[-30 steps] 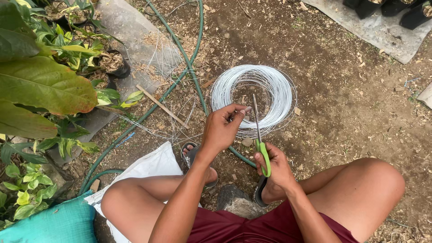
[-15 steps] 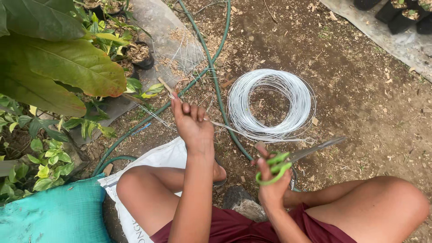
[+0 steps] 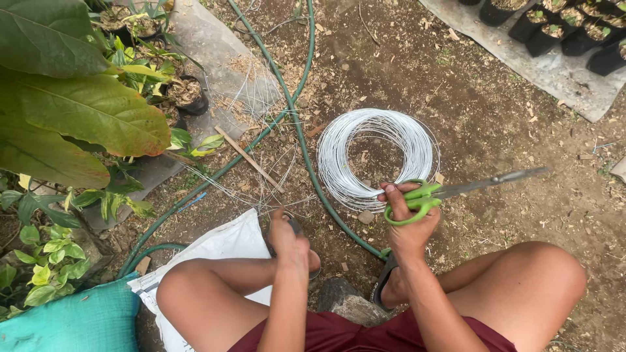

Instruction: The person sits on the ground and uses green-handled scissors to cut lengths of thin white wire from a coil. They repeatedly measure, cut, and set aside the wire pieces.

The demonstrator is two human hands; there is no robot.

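Green-handled scissors [image 3: 450,194] held level, blades closed, white wire coil [image 3: 377,156] flat on soil just beside

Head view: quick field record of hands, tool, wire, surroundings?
left hand: low by the knee, at a heap of thin cut wire pieces; grip unclear
right hand: holds green-handled scissors, blades shut, pointing right
wire coil: white, flat on soil, beyond the right hand
hose: green, runs past the coil's left side
white sack: under the left leg
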